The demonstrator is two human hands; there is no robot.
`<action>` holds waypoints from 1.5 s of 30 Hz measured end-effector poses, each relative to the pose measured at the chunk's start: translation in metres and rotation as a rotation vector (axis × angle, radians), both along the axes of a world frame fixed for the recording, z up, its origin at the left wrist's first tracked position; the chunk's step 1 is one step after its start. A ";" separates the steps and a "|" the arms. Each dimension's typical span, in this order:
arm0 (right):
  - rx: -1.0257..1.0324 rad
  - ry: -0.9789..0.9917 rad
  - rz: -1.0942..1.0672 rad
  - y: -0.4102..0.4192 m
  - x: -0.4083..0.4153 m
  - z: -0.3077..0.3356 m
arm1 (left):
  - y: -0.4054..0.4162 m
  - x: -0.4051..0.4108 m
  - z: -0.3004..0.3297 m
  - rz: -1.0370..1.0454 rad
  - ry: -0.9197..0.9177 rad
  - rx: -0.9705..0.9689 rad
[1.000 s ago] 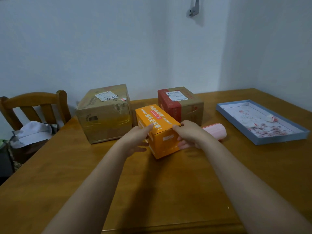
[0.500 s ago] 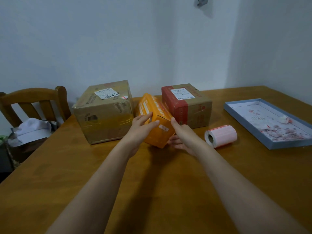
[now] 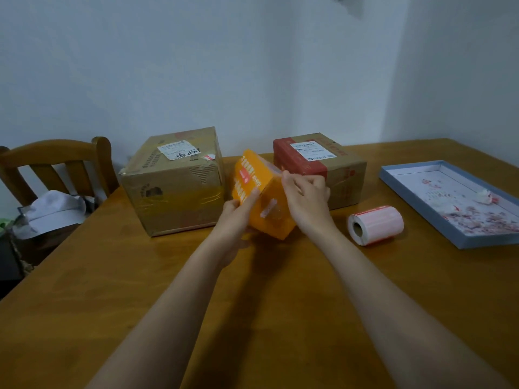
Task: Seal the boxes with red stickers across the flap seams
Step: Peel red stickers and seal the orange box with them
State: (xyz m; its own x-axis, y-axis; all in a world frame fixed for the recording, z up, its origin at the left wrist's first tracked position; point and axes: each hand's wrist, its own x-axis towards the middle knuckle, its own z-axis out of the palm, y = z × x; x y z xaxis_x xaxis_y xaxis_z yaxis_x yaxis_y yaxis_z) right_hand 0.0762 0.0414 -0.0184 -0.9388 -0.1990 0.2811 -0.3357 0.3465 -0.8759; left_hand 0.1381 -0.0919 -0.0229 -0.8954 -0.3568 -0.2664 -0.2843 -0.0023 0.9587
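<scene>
From the head camera, both hands are meeting on a small orange box (image 3: 262, 197), which is sitting tilted on the wooden table (image 3: 168, 276) with one lower corner touching the top and its end face turned toward the viewer. The left hand (image 3: 234, 213) is gripping the box's near left edge, fingers curling up along the side with a fingertip lying on the printed face. The right hand (image 3: 306, 195) is gripping the upper right corner, its fingers bending over the box's top edge. A small pale sticker or label is showing on the orange end face between the two hands; its print is too blurred to read.

Just behind the orange box, on the left, a large brown cardboard box (image 3: 174, 181) is standing with a white shipping label and glossy tape across it. On the right, a smaller carton with a red band (image 3: 317, 161) is standing partly behind the right hand. A roll of pink-and-red stickers (image 3: 376, 224) is lying on its side near the right forearm, apart from the boxes. Further right, a shallow blue tray (image 3: 415, 204) is holding peeled scraps. A wooden chair (image 3: 56, 161) is standing at the table's left end with pale cloth on its seat.
</scene>
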 end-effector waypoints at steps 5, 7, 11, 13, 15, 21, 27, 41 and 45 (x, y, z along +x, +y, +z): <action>0.017 0.015 0.102 -0.004 0.005 -0.011 | -0.001 0.000 -0.012 0.203 -0.152 -0.070; -0.047 -0.014 -0.047 0.000 0.003 -0.019 | -0.005 0.000 -0.013 0.234 -0.157 -0.108; 0.015 -0.230 -0.230 0.006 -0.002 -0.034 | -0.008 0.004 -0.009 0.185 -0.188 -0.110; 0.048 -0.315 -0.202 0.004 -0.006 -0.041 | -0.002 0.006 -0.006 0.140 -0.221 -0.018; 0.034 -0.322 -0.151 0.000 -0.010 -0.043 | 0.004 0.002 -0.004 0.102 -0.164 0.082; 0.011 -0.127 -0.133 -0.001 -0.022 -0.029 | 0.007 -0.022 0.001 0.192 -0.016 0.004; 0.072 -0.105 -0.008 -0.005 -0.027 -0.041 | 0.004 -0.037 -0.007 0.108 0.002 -0.018; 0.082 -0.105 -0.010 -0.029 -0.040 -0.048 | -0.018 -0.054 -0.017 0.116 -0.003 -0.045; 0.122 -0.123 -0.065 -0.033 -0.039 -0.043 | -0.022 -0.052 -0.011 0.171 0.025 -0.138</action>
State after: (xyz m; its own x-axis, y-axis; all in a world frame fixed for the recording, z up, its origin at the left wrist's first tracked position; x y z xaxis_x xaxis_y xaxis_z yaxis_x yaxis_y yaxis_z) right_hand 0.0375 0.0086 -0.0618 -0.9766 -0.1621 0.1411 -0.2021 0.4704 -0.8590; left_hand 0.0859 -0.1134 -0.0343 -0.8244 -0.5356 -0.1829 -0.2673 0.0836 0.9600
